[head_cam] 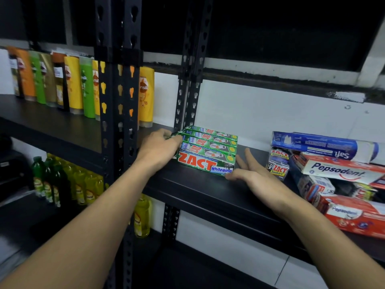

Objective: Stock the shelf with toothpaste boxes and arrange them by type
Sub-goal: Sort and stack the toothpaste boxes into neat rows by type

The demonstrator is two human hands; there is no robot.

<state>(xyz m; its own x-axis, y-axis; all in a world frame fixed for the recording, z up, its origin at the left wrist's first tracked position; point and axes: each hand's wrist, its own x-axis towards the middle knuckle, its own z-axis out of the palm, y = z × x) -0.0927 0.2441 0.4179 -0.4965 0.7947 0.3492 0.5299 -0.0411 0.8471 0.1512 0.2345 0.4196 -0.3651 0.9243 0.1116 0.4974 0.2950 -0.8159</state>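
Green ZACT boxes [208, 150] sit in a row on the shelf [208, 190], by the upright; left hand [159, 148] curled against their left ends, right hand [253, 174] open, flat at right; squeeze inward evenly, ends flush, labels forward.

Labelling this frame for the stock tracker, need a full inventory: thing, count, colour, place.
Green Zact Whitening toothpaste boxes: five showing, green with red lettering, neat row on the black metal shelf, centre.
Zact Smokers boxes: two showing, stacked, grey and red, right of the row.
Blue toothpaste box: one, atop the right-hand pile.
Pepsodent cartons: at least two, red and white, jumbled at right.
Shampoo bottles: about nine, yellow, green, orange, brown, same level, left bay.
Yellow and green liquid bottles: count unclear, lower shelf, left.
Left hand: against the row's left end.
Right hand: open, at the row's right front corner.
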